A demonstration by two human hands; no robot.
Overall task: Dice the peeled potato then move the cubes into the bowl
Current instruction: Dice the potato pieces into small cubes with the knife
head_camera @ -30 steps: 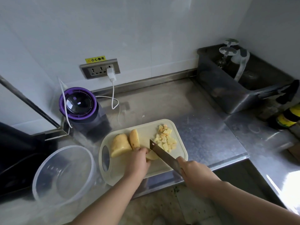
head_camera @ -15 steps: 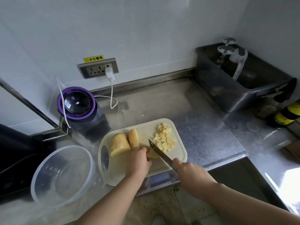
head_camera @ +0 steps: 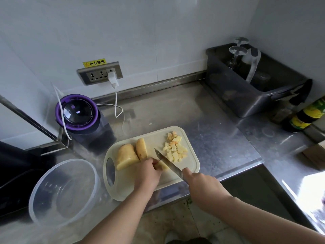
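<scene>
On the cream cutting board (head_camera: 168, 138) lie a large potato chunk (head_camera: 126, 156), a thick slice (head_camera: 141, 150) leaning beside it, and a pile of several potato cubes (head_camera: 175, 148) at the right. My left hand (head_camera: 146, 173) holds down a small potato piece (head_camera: 162, 166), mostly hidden under the fingers. My right hand (head_camera: 202, 184) grips the handle of a knife (head_camera: 166, 162), whose blade rests across that piece. The clear plastic bowl (head_camera: 40, 189) stands left of the board with nothing in it.
A purple-rimmed appliance (head_camera: 77, 111) with a white cable (head_camera: 116, 101) stands behind the board. A dark tub (head_camera: 246, 101) holding glasses sits at the back right, bottles (head_camera: 306, 117) beside it. The steel counter's front edge (head_camera: 228, 175) runs just below the board.
The knife blade has shifted a little along the held piece, and my right hand has moved slightly with it. My left hand keeps its hold.
</scene>
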